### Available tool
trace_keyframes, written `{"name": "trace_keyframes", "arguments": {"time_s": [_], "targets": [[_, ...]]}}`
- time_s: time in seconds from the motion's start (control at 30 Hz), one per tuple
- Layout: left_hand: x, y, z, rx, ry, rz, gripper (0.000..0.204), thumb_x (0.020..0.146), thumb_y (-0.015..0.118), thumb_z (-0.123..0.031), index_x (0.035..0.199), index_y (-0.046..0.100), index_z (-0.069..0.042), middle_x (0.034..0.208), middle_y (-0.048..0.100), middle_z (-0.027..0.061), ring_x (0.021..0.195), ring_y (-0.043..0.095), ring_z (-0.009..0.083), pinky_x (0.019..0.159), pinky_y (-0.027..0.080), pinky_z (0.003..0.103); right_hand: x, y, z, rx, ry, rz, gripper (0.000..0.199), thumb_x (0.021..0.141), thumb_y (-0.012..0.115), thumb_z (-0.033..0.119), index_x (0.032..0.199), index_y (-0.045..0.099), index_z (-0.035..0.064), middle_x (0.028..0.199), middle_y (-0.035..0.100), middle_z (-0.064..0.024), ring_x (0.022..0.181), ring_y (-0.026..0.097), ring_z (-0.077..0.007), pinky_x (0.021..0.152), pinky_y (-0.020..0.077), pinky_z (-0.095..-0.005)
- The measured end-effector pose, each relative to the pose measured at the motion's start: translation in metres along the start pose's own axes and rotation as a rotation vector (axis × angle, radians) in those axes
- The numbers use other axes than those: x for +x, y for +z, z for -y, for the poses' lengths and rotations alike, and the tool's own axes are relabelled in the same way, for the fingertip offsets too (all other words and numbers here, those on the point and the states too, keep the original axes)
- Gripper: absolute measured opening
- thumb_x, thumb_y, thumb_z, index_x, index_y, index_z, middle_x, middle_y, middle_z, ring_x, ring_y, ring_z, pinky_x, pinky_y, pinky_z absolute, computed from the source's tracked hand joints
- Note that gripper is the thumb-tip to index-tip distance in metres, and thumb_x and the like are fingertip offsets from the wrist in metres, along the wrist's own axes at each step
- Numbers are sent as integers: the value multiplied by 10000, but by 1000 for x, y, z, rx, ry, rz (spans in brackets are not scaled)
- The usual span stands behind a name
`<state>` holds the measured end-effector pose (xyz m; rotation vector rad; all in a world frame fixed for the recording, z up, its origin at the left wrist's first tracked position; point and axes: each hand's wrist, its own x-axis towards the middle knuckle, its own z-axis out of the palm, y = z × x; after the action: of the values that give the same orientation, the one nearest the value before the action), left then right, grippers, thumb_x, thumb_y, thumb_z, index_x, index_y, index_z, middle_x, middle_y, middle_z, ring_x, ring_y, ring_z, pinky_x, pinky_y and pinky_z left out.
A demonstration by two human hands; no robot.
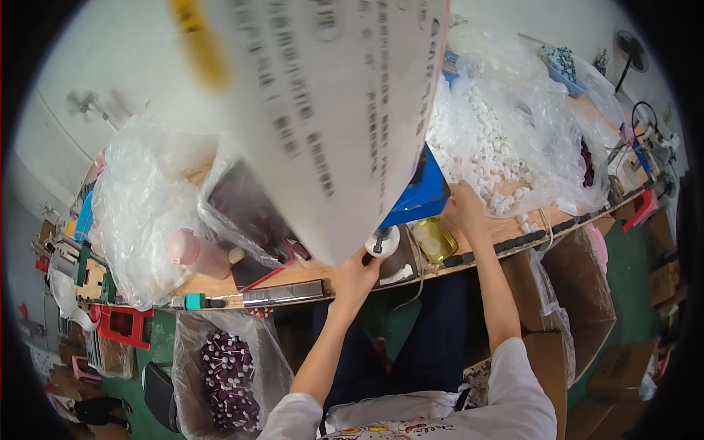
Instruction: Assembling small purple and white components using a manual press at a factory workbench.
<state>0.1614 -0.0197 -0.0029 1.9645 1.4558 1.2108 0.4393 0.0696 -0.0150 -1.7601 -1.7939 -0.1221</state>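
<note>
A wooden workbench (pixel 506 233) with a dark padded front edge stands over a green floor, a pale wall behind. Taking the yellow tin (pixel 434 240) near the bench's front edge as landmark: beyond it and to its right spreads a heap of small white caps (pixel 491 150) among clear plastic; well to its left are a pink bottle (pixel 202 253) and a big clear bag (pixel 147 213). A blurred printed sheet (pixel 315 110) hides much of the bench beyond it.

Just left of the tin, the left hand (pixel 357 277) has its fingers closed around a white round piece (pixel 392 240) with a dark centre. Just beyond the tin, the right hand (pixel 463 209) is at the edge of a blue box-like thing (pixel 422 196); its fingertips are hidden, so I cannot tell whether they pinch anything.
</note>
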Motion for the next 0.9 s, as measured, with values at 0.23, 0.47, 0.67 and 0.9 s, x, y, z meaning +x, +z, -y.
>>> {"name": "trace_keyframes", "arguments": {"time_s": [0.23,0.47,0.67,0.9], "targets": [[9,8,7,-108,30,-69,343,652,863,-104,983,776,-75,1050,689,113,1027,605,318,911,471,417,-43,18,75,1099,219,224,207,836,739,92,1026,713,13,897,707,-45,749,618,-95,687,496,-262],[3,15,0,-252,-101,-101,356,671,866,-111,1007,764,-52,1046,681,128,1012,608,314,889,467,414,-62,35,97,1372,262,156,263,857,705,20,1113,660,-16,837,710,-44,817,645,-81,749,522,-263],[3,12,-6,-124,-41,-134,291,696,848,-87,963,752,-24,1030,669,157,966,600,345,830,464,431,-66,29,108,1174,171,65,255,855,673,-1,1110,668,-13,845,719,-49,778,654,-87,717,512,-254],[8,-13,-12,-136,11,-149,219,757,767,19,971,721,10,1025,682,188,911,655,337,826,500,403,-63,35,101,1123,157,13,202,851,709,58,1031,685,-30,794,707,-78,728,609,-83,677,494,-279]]}}
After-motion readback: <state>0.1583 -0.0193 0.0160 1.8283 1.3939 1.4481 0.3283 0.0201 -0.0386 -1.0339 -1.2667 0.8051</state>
